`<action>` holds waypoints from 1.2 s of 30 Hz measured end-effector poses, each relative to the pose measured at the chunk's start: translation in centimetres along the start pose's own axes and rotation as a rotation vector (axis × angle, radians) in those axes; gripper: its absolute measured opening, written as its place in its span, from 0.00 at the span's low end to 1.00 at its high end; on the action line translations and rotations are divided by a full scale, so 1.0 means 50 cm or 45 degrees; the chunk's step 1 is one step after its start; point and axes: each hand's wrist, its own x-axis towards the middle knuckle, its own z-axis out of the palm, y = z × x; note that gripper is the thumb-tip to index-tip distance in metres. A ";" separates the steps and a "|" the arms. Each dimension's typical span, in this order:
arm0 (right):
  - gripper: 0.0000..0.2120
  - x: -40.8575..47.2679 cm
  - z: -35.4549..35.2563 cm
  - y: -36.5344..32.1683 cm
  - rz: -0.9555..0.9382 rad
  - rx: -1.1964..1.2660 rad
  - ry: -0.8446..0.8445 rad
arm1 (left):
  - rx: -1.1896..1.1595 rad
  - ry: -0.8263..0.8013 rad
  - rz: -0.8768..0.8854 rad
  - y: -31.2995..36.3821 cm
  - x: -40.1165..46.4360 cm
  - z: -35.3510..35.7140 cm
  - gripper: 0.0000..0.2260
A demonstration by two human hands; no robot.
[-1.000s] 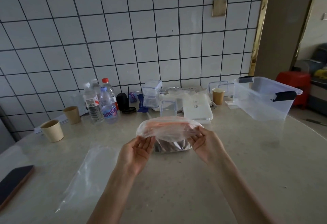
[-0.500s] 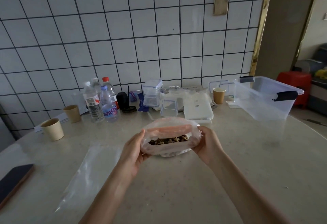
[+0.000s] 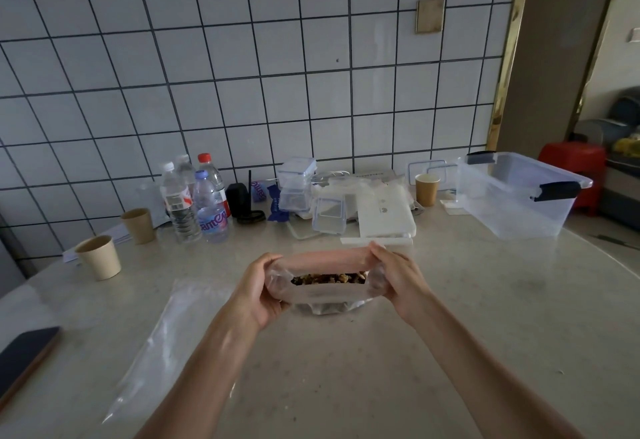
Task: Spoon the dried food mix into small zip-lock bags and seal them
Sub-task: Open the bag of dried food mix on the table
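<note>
Head view: two hands hold a bag of dried food mix open at the mouth.

Left of the bag (image 3: 325,295) an empty clear bag (image 3: 162,345) lies flat on the table (image 3: 485,317). The left hand (image 3: 258,291) pinches the bag's left end. The mix (image 3: 329,278) shows inside the mouth. The right hand (image 3: 398,279) pinches the right end. The bag looks like the big supply. I think this is the opening step. Next comes a spoon, but I see none.
</note>
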 end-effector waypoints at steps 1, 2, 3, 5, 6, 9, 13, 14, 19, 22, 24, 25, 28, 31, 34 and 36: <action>0.11 0.004 0.002 0.002 0.059 0.076 0.041 | -0.015 -0.024 -0.033 0.000 0.002 0.001 0.05; 0.09 0.006 0.006 0.003 0.113 0.177 0.072 | -0.014 -0.039 -0.047 -0.001 0.005 0.003 0.05; 0.08 0.006 0.011 0.003 0.156 0.253 0.098 | 0.007 -0.048 -0.043 -0.003 0.007 0.004 0.06; 0.08 0.007 0.012 0.004 0.186 0.187 0.146 | 0.119 -0.054 -0.010 -0.005 0.009 0.000 0.11; 0.10 0.008 0.008 0.003 0.179 0.095 0.145 | 0.208 -0.049 0.024 -0.005 0.008 -0.004 0.16; 0.19 0.007 -0.014 -0.003 0.083 -0.152 -0.026 | 0.568 0.052 0.280 -0.002 0.001 -0.026 0.35; 0.35 -0.002 -0.022 -0.012 -0.286 -0.717 -0.098 | 0.952 0.005 0.674 -0.004 -0.008 -0.039 0.24; 0.35 0.000 -0.020 -0.011 -0.402 -0.854 -0.092 | 1.019 0.026 0.754 -0.005 -0.003 -0.039 0.19; 0.13 0.006 -0.012 -0.009 -0.754 -1.080 -0.016 | 1.136 0.085 0.909 -0.001 0.013 -0.028 0.15; 0.10 0.009 -0.005 -0.012 -0.680 -1.205 -0.083 | 1.177 0.115 0.862 0.004 0.024 -0.029 0.20; 0.13 0.019 -0.007 -0.010 -0.622 -1.340 -0.101 | 1.163 0.117 0.777 0.007 0.028 -0.025 0.20; 0.16 0.027 -0.008 -0.008 -0.592 -1.376 -0.104 | 1.167 0.110 0.736 0.008 0.030 -0.023 0.19; 0.27 0.050 -0.009 -0.005 -0.516 -1.411 -0.139 | 1.205 0.072 0.671 0.011 0.036 -0.016 0.17; 0.25 0.062 -0.001 -0.005 -0.458 -1.416 -0.153 | 1.173 0.038 0.633 0.020 0.038 -0.013 0.16; 0.21 0.066 0.015 -0.007 -0.307 -1.228 -0.142 | 0.954 0.066 0.462 0.029 0.045 0.001 0.15; 0.20 0.061 0.032 -0.006 -0.235 -1.076 -0.170 | 0.725 0.109 0.290 0.032 0.056 0.010 0.10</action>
